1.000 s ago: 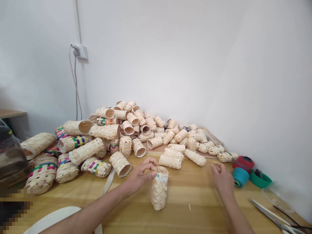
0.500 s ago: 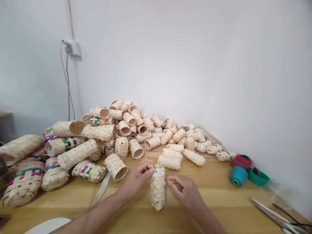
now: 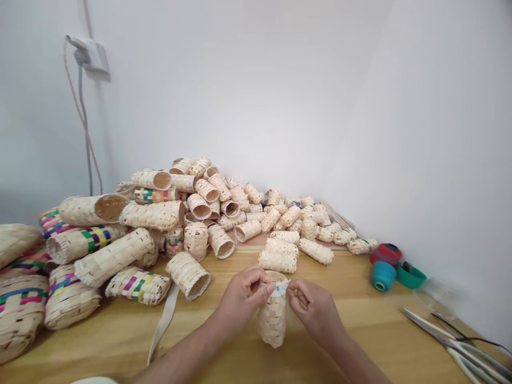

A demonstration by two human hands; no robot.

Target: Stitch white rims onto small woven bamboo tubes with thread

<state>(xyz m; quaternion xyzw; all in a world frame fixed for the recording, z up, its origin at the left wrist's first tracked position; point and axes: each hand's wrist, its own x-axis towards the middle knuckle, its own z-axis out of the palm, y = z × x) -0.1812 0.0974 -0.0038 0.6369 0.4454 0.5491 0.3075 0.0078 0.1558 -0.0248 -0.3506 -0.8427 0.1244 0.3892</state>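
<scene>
A small woven basket of pale wood strips stands on the table, its open mouth up and tilted slightly. My left hand is closed on its rim, thumb in front and fingers bent behind. A white band runs along the rim, with a bit of light-blue thread showing on it. Close against the right side of the rim, my right hand pinches with thumb and forefinger at the thread. Whether a needle is in that pinch is too small to tell.
Behind and left lies a large heap of woven baskets, some with coloured strips. A pale flat strip lies left of my arms. On the right are a red spool, a teal spool, a green dish and scissors.
My right hand has come in to the basket's rim from a little way off. My left hand now grips the rim more from the front. The whole view has shifted slightly.
</scene>
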